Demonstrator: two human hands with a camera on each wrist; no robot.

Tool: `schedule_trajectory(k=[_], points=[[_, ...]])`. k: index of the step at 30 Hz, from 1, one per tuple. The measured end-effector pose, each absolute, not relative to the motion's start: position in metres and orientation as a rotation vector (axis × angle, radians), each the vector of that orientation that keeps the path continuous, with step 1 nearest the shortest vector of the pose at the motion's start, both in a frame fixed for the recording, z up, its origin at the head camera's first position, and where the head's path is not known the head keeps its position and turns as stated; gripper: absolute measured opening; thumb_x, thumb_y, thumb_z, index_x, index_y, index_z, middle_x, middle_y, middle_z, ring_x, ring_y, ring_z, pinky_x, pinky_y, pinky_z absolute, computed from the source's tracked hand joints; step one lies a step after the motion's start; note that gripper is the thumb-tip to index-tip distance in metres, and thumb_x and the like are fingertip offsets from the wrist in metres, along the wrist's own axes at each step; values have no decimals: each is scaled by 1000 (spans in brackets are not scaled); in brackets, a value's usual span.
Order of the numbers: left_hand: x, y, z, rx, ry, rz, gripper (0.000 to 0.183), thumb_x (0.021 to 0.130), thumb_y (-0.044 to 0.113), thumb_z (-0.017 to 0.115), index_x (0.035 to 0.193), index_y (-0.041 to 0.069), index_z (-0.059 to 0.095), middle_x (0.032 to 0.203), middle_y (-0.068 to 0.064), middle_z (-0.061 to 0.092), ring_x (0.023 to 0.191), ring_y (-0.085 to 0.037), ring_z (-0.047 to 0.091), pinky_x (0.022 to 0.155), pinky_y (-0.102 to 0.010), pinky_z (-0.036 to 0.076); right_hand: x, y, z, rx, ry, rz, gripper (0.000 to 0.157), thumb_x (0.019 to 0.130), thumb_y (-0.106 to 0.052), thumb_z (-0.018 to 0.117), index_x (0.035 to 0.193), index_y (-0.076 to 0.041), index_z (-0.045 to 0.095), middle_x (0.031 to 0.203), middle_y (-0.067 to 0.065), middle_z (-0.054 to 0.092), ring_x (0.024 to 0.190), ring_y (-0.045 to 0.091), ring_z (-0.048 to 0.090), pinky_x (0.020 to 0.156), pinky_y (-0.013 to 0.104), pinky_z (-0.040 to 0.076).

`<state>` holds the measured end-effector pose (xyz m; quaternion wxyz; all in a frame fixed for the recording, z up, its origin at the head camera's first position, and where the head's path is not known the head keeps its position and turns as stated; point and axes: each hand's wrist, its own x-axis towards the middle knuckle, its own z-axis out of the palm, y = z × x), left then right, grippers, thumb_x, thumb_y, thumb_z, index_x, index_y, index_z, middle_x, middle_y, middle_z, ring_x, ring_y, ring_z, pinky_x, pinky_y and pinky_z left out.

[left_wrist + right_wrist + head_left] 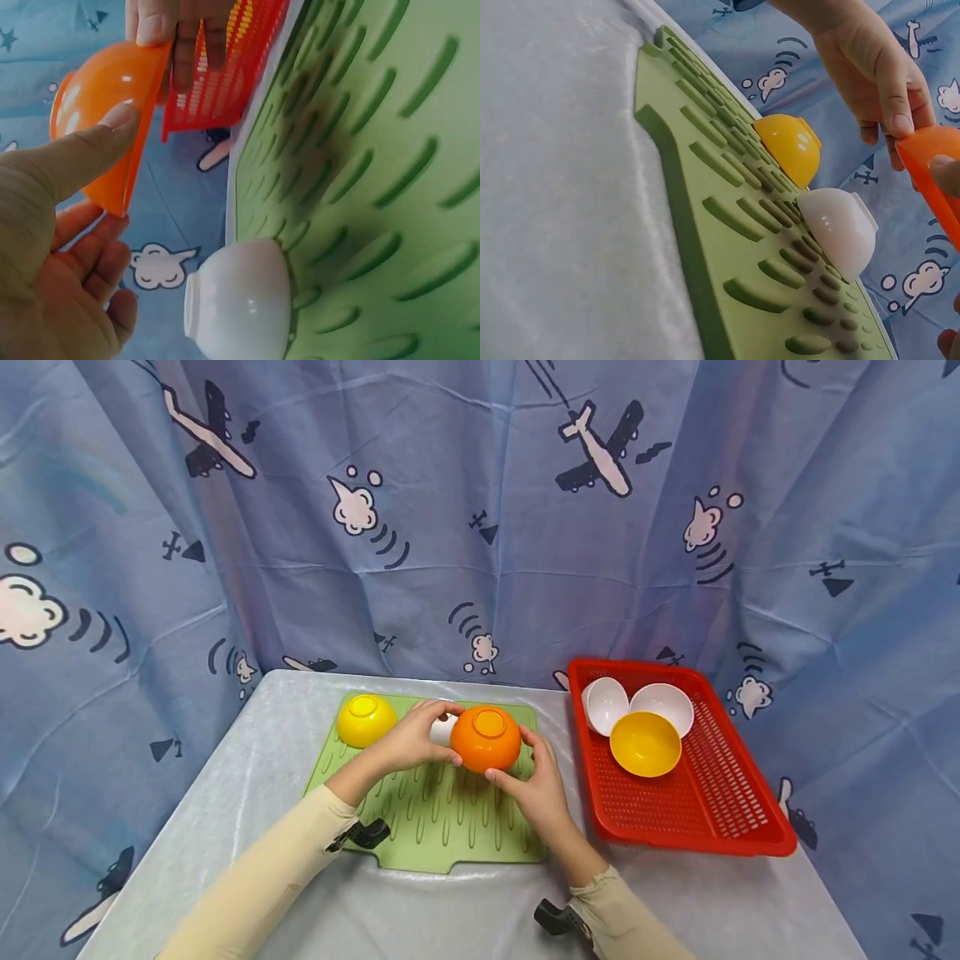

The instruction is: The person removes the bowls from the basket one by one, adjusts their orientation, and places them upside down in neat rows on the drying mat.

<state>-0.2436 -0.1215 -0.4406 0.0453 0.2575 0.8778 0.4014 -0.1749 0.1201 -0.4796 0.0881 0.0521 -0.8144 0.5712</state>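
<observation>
An orange bowl is held upside down above the green drying mat, with a gap beneath it in both wrist views. My left hand pinches its left rim between thumb and fingers. On the opposite side, my right hand grips the rim, thumb at the near edge. Upside down on the mat sit a yellow bowl at the back left and a white bowl, which is partly hidden behind the left hand and the orange bowl in the head view.
To the right of the mat stands a red plastic basket with perforated sides. Inside it are two white bowls and a yellow-orange bowl. A curtain printed with airplanes hangs behind the white-covered table.
</observation>
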Motion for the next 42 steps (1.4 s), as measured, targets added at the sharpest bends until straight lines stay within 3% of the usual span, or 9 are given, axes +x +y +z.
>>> schedule_trajectory(k=[10,17,22,28,34,42], points=[[-283,-107,-437,860,2666,1083,78,72,25,95,140,14,60,139,0,61,125,-26,50,105,-49,43,-196,120,-493,12,-2372,1684,85,77,-22,91,149,-7,49,150,17,41,146,35,34,121,61,19],[-304,-97,-443,865,2664,980,77,73,30,94,140,16,61,137,0,62,127,-27,51,107,-46,43,-211,123,-502,-58,-2359,1663,84,77,-18,91,148,-4,49,149,19,43,143,35,38,121,57,23],[-318,-92,-448,817,2647,969,73,74,30,93,139,18,63,131,-9,62,123,-27,49,102,-44,44,-225,125,-511,-113,-2355,1679,83,78,-16,90,149,-3,48,150,19,44,143,37,39,120,55,27],[-334,-81,-452,804,2698,849,71,75,36,92,139,20,63,132,3,65,121,-23,50,103,-44,34,-242,131,-518,-170,-2406,1598,80,76,-14,91,146,-2,52,148,22,49,141,39,40,119,55,28],[-342,-67,-460,824,2738,737,68,73,34,93,135,18,67,129,3,68,114,-20,48,101,-43,31,-250,143,-523,-194,-2540,1378,82,74,-26,93,144,-7,56,144,19,54,139,38,39,115,59,23],[-347,-55,-472,866,2771,548,65,71,36,94,128,17,69,124,5,71,110,-18,48,104,-43,28,-251,149,-532,-194,-2625,1290,83,73,-27,93,145,-5,56,145,18,56,139,38,40,114,60,20]])
